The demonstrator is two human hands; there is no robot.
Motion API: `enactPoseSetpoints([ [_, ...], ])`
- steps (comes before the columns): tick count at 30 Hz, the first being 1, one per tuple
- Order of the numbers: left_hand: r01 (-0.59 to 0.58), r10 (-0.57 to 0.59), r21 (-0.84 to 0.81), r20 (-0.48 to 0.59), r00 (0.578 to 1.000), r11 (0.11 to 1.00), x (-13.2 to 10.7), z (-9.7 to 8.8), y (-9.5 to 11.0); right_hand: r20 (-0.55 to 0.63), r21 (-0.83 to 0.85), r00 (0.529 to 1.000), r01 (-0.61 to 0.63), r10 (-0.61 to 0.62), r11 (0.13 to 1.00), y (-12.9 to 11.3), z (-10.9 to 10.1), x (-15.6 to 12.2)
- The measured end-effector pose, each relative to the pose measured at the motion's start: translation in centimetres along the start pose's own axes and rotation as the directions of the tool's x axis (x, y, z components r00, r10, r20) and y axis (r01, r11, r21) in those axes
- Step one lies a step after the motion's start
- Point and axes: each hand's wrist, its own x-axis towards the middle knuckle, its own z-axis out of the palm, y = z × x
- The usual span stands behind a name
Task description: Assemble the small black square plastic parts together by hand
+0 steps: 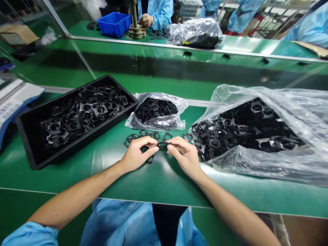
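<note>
Between my two hands, just above the green tabletop, is a small black ring-shaped part (163,145). My left hand (138,152) pinches its left edge between thumb and fingers. Its right edge sits in the fingertips of my right hand (185,152). Several loose black rings (133,137) lie on the table behind my left hand, and another ring (150,159) shows partly below its fingers. Whether a second piece is stacked on the held part I cannot tell.
A black tray (74,142) of black square-edged parts stands at the left. Behind my hands lies a small clear bag (156,111) of black rings. A large plastic bag (256,160) spills black parts at the right. Across the metal rail, a co-worker's hand (146,20) is near a blue bin (114,24).
</note>
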Motion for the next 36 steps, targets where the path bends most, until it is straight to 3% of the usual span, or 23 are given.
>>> enactPoseSetpoints([
  [20, -0.020, 0.019, 0.090, 0.004, 1.000, 0.996, 0.04, -0.21, 0.44, 0.002, 0.031, 0.999, -0.045, 0.045, 0.999, 0.02, 0.20, -0.14],
  [36, -0.014, 0.016, 0.120, -0.015, 1.000, 0.993, 0.11, -0.12, 0.35, 0.025, -0.040, 1.000, 0.000, 0.001, 0.999, -0.24, 0.17, -0.19],
])
